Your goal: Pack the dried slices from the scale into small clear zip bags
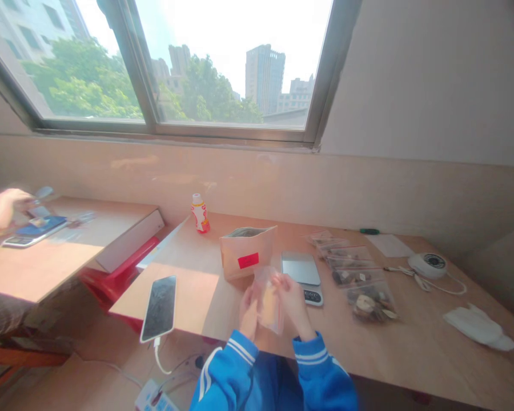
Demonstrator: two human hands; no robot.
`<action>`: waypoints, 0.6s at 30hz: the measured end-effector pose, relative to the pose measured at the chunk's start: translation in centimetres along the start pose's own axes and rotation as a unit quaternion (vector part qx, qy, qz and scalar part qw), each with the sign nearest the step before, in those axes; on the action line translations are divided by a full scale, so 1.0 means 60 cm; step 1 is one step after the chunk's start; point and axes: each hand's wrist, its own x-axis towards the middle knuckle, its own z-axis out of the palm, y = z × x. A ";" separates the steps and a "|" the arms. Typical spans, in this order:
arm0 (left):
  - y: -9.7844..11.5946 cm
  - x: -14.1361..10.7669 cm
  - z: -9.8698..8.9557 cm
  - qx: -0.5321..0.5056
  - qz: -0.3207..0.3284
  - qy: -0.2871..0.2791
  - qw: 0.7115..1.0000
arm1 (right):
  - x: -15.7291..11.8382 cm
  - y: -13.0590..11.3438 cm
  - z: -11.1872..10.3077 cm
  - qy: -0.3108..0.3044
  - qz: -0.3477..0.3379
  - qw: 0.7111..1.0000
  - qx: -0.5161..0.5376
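Note:
Between my two hands is a clear plastic bag (269, 305) with something yellowish inside; its exact kind is too blurred to tell. My left hand (249, 311) grips the bag's left side, fingers closed on it. At the bag's upper right edge, my right hand (292, 297) pinches the plastic. Just behind the hands stands an upright paper pouch (235, 260), open at the top, with a red label (248, 261) on its front. A small digital scale (302, 269) lies right of the pouch, partly covered by my right hand.
Several zip bags of small parts (364, 279) lie right of the scale. Further right are a white round device (426, 264) with a cable and a crumpled white bag (480, 326). A bottle (200, 214) and a charging phone (159, 308) are left. Another person's hand (4, 211) works at the neighbouring table.

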 end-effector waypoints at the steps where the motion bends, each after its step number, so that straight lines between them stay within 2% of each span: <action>1: 0.005 -0.002 -0.002 0.029 0.031 0.014 0.999 | 0.002 0.000 -0.008 -0.004 0.025 0.999 0.037; 3: 0.020 -0.005 -0.009 0.101 0.066 0.017 0.993 | 0.003 -0.004 -0.024 -0.003 0.054 0.994 0.097; 6: 0.048 -0.010 -0.020 0.173 0.054 -0.048 0.982 | 0.003 -0.011 -0.040 -0.004 0.070 0.989 0.130; 8: 0.064 -0.012 -0.025 0.182 0.063 -0.081 0.978 | 0.002 -0.013 -0.043 -0.038 0.066 0.989 0.128; 11: 0.077 -0.013 -0.027 0.174 0.082 -0.045 0.980 | -0.001 -0.016 -0.039 -0.103 0.048 0.987 0.110; 14: 0.082 -0.005 -0.031 0.167 0.067 0.007 0.984 | -0.009 -0.019 -0.027 -0.139 0.020 0.986 0.090; 18: 0.097 0.008 -0.051 0.222 0.067 0.082 0.969 | -0.023 -0.016 -0.001 -0.187 -0.011 0.980 0.073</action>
